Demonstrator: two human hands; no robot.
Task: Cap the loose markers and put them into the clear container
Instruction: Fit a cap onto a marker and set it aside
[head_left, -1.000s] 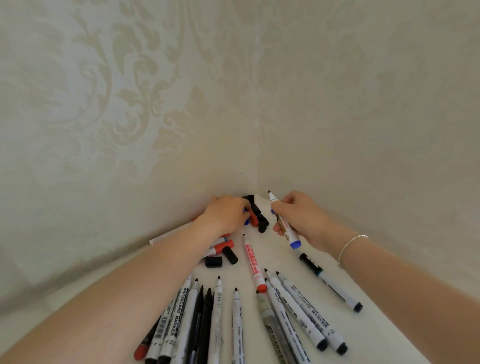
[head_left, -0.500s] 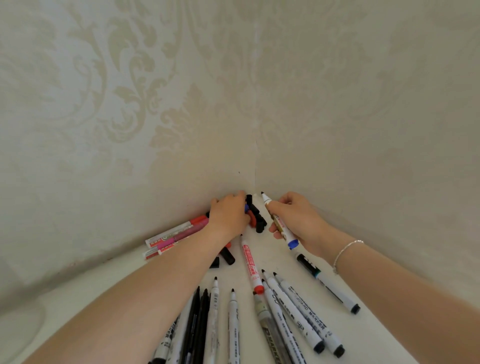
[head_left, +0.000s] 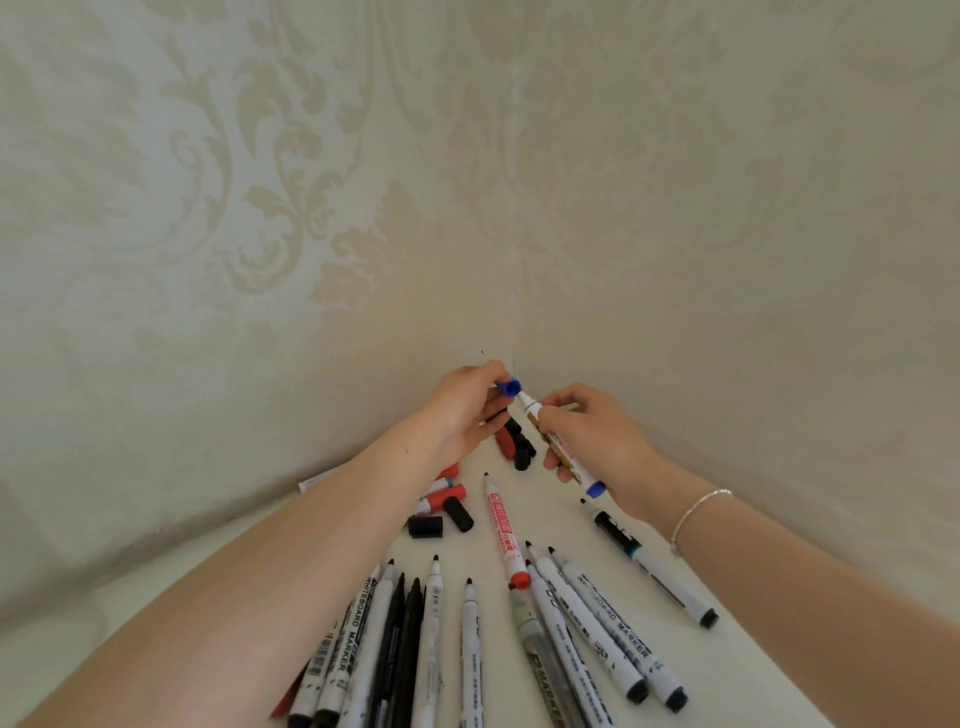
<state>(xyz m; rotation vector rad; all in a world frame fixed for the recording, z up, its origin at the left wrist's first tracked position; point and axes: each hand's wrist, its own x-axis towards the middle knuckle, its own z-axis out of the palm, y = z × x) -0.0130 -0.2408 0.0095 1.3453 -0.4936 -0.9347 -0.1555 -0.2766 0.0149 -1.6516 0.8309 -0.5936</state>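
My left hand (head_left: 460, 413) pinches a blue cap (head_left: 508, 387) just off the tip of an uncapped blue-ended marker (head_left: 558, 447), which my right hand (head_left: 597, 441) grips around the barrel. Cap and tip are almost touching, raised above the table near the wall corner. Below them lies a pile of loose black and red caps (head_left: 515, 444). Several uncapped markers (head_left: 582, 618) lie fanned out on the white table (head_left: 727, 670) in front, among them a red marker (head_left: 503, 530). The clear container is out of view.
Two loose black caps (head_left: 441, 519) and red-capped markers (head_left: 444, 493) lie under my left forearm. One black marker (head_left: 649, 561) lies apart at the right. Patterned walls (head_left: 260, 234) meet in a corner right behind the hands.
My left hand has lifted out of the cap pile holding a blue cap and brought it to the marker's tip. My right hand has raised the marker slightly.
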